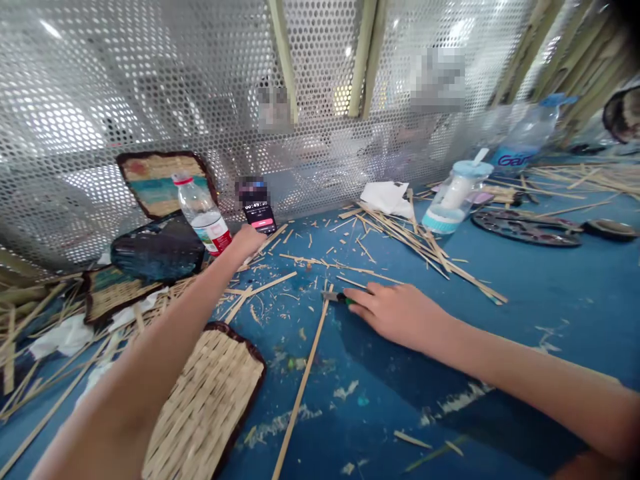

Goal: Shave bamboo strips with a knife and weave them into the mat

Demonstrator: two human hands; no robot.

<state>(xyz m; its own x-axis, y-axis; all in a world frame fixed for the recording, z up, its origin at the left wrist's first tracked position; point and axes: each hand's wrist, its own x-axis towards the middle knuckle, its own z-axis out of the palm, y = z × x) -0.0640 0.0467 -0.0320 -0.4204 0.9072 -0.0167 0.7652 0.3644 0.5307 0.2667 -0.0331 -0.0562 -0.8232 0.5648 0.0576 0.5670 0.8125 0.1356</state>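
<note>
My right hand [395,313] is closed around the dark handle of a utility knife [340,297]. The knife's blade lies across the top end of a long, thin bamboo-like strip [305,380], which runs down the blue table towards me. My left hand [249,241] reaches far forward to the lower edge of a phone [260,217] leaning against the mesh. Its fingers are mostly hidden, and a pale strip [273,241] lies right beside it. Below the left forearm is a woven panel [210,400] with a dark brown edge.
Loose strips and shavings litter the blue table [500,347]. A red-labelled bottle [203,217] stands at left, near a painted woven panel [167,183]. At right are a blue-lidded cup [453,200], a dark palette [525,228] and a big bottle [525,137]. Perforated metal mesh [320,153] rises behind.
</note>
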